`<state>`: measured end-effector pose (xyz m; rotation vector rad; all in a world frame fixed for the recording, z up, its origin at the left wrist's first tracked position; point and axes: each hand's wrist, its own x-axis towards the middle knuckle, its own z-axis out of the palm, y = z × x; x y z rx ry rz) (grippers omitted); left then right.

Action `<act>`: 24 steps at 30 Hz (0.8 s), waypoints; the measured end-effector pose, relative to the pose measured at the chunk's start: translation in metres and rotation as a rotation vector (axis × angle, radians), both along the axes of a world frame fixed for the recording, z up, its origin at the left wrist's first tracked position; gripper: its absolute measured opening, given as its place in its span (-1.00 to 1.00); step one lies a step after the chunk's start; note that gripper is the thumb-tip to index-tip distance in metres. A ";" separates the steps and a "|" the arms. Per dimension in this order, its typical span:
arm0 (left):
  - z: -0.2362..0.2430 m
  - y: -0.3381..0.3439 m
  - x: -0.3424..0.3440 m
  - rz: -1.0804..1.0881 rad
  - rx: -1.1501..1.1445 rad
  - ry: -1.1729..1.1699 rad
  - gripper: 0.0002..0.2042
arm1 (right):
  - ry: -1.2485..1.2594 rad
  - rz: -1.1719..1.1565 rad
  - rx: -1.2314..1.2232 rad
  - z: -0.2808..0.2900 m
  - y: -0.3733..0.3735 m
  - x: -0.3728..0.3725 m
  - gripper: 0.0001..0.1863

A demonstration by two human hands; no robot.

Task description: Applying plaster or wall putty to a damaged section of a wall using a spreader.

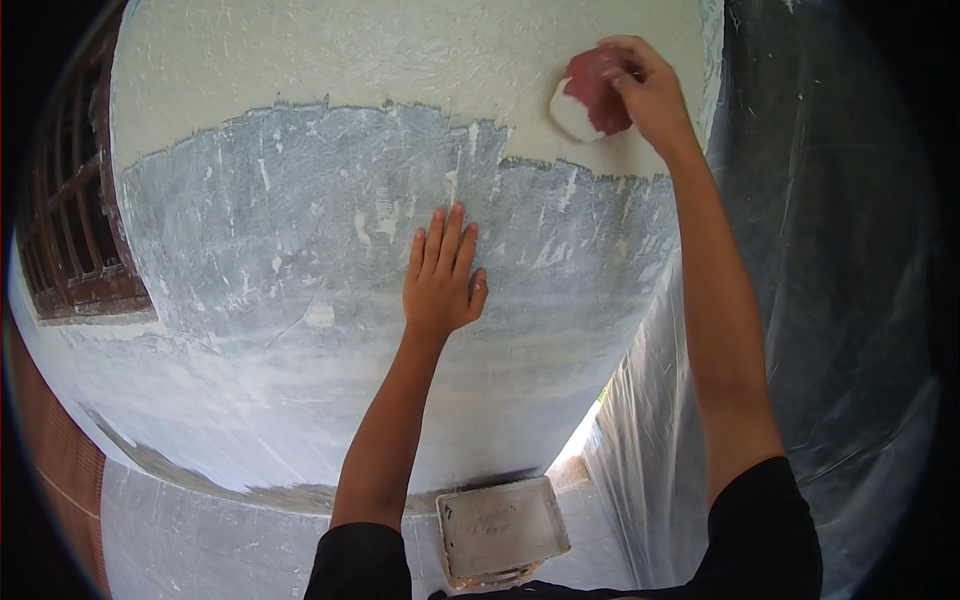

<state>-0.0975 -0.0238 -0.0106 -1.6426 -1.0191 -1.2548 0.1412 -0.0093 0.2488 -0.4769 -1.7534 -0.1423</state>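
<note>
The wall (330, 260) fills most of the view and serves as the landmark: its upper band carries a fresh, pale, rough coat, while the wide middle band below is grey and streaked with thin white smears. Right of the wall hangs clear plastic sheeting (830, 300), draped down to the floor. Left of the wall, a dark wooden window grille (70, 220) curves along the picture's rim. At the foot of the wall a square tray (503, 528) smeared with pale paste sits on the covered floor.

The left hand (441, 272) lies flat on the grey band of the wall, fingers straight and close together, thumb out, holding nothing. The right hand (645, 88) reaches up to the ragged lower edge of the fresh coat, its fingers curled over a red float (596, 95) with a white edge, pressing it onto the wall.

Judging by the uneven border, the work goes best with the float held nearly flat, pressure kept even, and strokes overlapping the wet edge so no ridge sets. The braced left hand should stay on the grey part of the wall, off the fresh coat.

The float's working face is against the wall and cannot be seen, nor how much paste it carries. The tray's near edge is cut off by the dark sleeves (765, 540), and the wall's top runs out of view.
</note>
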 end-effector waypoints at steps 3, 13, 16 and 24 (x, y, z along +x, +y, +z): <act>-0.001 -0.001 -0.001 0.001 0.006 0.002 -0.47 | -0.152 -0.167 0.086 -0.012 -0.005 -0.007 -0.67; -0.022 -0.022 0.011 -0.138 -0.037 -0.007 -0.58 | 0.168 0.068 -0.154 -0.072 -0.029 0.060 -0.69; -0.068 -0.043 0.044 -0.301 -0.172 0.052 -0.61 | 0.167 0.096 -0.367 -0.134 -0.038 0.074 -0.76; -0.213 -0.108 0.121 -0.553 -0.640 -0.018 -0.79 | 0.076 0.144 -0.894 -0.304 -0.061 0.080 -0.81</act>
